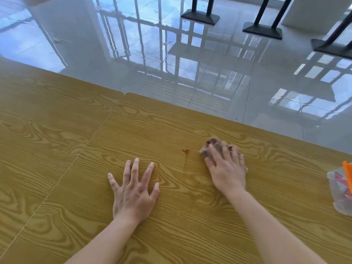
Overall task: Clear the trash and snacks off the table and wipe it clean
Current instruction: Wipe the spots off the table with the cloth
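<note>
My right hand (227,169) presses a crumpled brown cloth (211,146) flat against the yellow wood-grain table (76,134); the cloth sticks out beyond the fingertips and most of it is hidden under the palm. A small brown stain (185,151) with a faint wet streak below it lies just left of the cloth. My left hand (134,189) rests flat on the table with its fingers spread, holding nothing, left of the stain.
A clear plastic container (341,189) with an orange lid and colourful wrappers inside sits at the table's right edge. A seam (106,121) joins two tabletops. Beyond the far edge is glossy tiled floor with black table bases (200,17).
</note>
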